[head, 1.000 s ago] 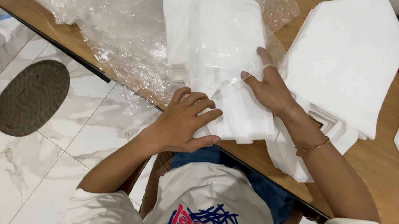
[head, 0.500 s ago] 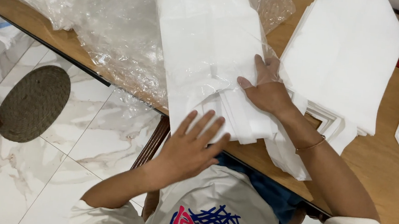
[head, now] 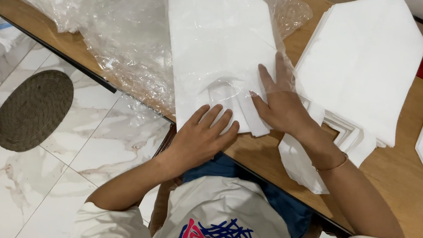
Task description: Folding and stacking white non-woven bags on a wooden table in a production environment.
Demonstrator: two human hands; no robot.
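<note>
White folded garment in clear plastic wrap [head: 218, 47] lies under left hand [head: 202, 139] and right hand [head: 282, 107], fingers spread flat.

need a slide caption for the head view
Both hands, left hand and right hand, press flat on a white plastic bag on a wooden table.

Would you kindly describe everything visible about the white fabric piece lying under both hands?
The white fabric piece is a long, flat, plain panel that looks thin and soft. It lies lengthwise on the wooden table, running from the top of the picture to the near edge, partly over crinkled clear plastic wrap. Its near end is folded and bunched into layers. The left hand presses flat on that end at the table edge; the right hand rests on its right side, fingers spread.
</note>
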